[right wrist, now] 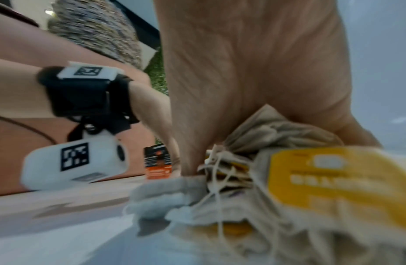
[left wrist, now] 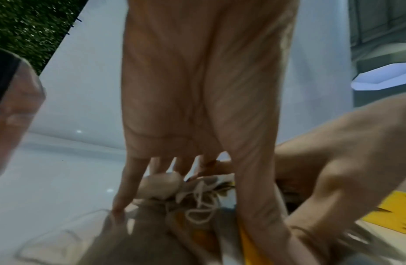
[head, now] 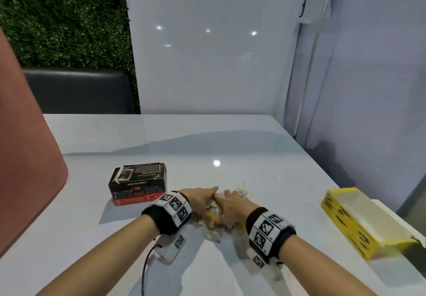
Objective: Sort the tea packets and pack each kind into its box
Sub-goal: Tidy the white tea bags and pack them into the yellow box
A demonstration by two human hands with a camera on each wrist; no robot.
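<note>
A heap of tea bags (head: 213,218) with strings and yellow tags lies mid-table, mostly covered by both hands. My left hand (head: 202,197) comes in from the left, and its fingers (left wrist: 131,179) point straight down onto the bags (left wrist: 165,186). My right hand (head: 232,205) cups the heap from the right, its palm (right wrist: 254,62) on bunched bags (right wrist: 277,132) and a yellow tag (right wrist: 333,179). Its fingertips are hidden. The black and red tea box (head: 138,184) stands to the left, closed. To the right lies the yellow tea box (head: 362,219), open.
The white table (head: 230,148) meets a glossy white wall at the back and a wall on the right. A dark bench seat (head: 78,90) stands beyond its far left edge. A brown rounded object (head: 23,145) stands at the left. A black cable (head: 145,268) hangs from my left wrist.
</note>
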